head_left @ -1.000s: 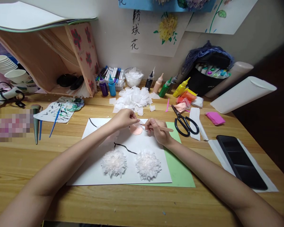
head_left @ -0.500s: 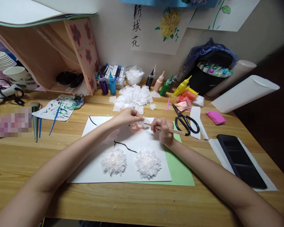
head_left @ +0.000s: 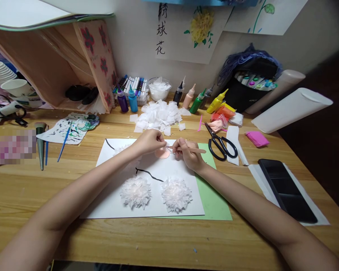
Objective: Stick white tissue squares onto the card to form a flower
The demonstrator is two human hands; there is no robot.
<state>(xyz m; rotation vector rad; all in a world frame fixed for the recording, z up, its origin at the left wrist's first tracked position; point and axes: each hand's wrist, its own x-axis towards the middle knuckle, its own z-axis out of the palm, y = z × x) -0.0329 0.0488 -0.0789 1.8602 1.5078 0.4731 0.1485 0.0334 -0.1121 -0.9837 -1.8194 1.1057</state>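
Note:
Over the upper part of a white sheet point(head_left: 107, 203), my left hand point(head_left: 151, 142) is closed in a pinch on a small piece of white tissue paper, mostly hidden by the fingers. My right hand point(head_left: 188, 152) grips a slim, pale pink pencil point(head_left: 196, 150), its pointed end meeting the paper at my left fingertips. Just beneath lies a flat peach clay disc point(head_left: 162, 153). Two fluffy white paper flowers point(head_left: 136, 192) sit lower on the sheet, near a black drawn line point(head_left: 149, 174). Another paper flower point(head_left: 122, 149) is partly covered by my left forearm.
Behind the sheet is a heap of tissue squares point(head_left: 159, 116), with paint bottles point(head_left: 133, 101) and a glass bowl point(head_left: 159, 90). To the right lie black-handled scissors point(head_left: 222, 145), a pink packet point(head_left: 257, 139) and a black case point(head_left: 286, 190). Brushes point(head_left: 64, 143) rest at left.
My right hand has moved slightly left, bringing the pencil's tip to my left fingertips. The white tissue piece, visible between the hands before, is now mostly hidden.

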